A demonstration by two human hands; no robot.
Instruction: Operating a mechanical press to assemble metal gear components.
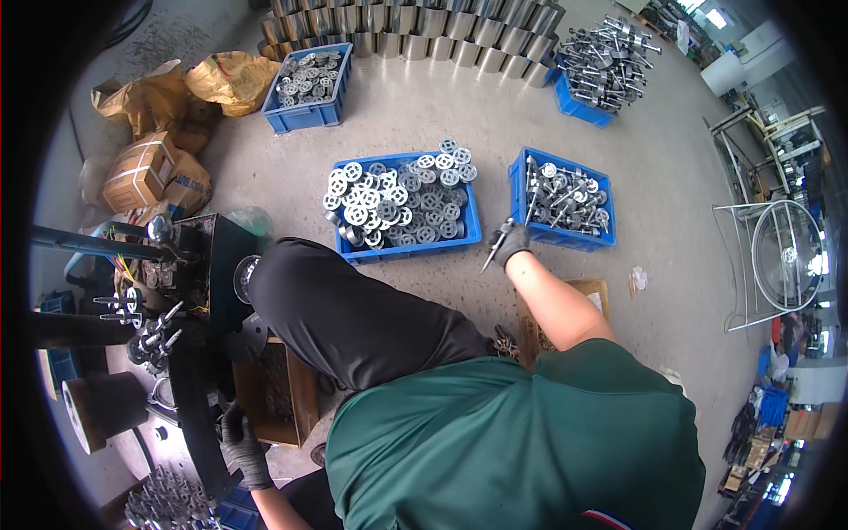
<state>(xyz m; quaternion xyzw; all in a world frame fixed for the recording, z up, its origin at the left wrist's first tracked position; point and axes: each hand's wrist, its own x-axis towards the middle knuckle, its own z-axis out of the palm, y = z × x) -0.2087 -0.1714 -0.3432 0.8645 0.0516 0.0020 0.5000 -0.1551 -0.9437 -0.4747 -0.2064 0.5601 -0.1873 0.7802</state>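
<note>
My right hand (512, 242), in a dark grey glove, is closed around a thin metal shaft (491, 257) that slants down to the left. It is just off the near-left corner of a blue crate (565, 237) holding metal shafts with round hubs (558, 196). On my left, my gloved left hand (242, 449) is at the edge of the dark machine bench (192, 415). Its fingers look pressed together, and what they hold, if anything, is hidden. Several shafts with hubs (152, 343) stand on the machine above that hand.
A larger blue crate (406, 253) of round slotted metal discs (389, 208) lies ahead. Farther off are another disc crate (305, 117), a crate heaped with shafts (608, 66) and stacked metal cylinders (415, 35). Cartons (140, 172) stand left, an open wooden box (305, 397) by my leg.
</note>
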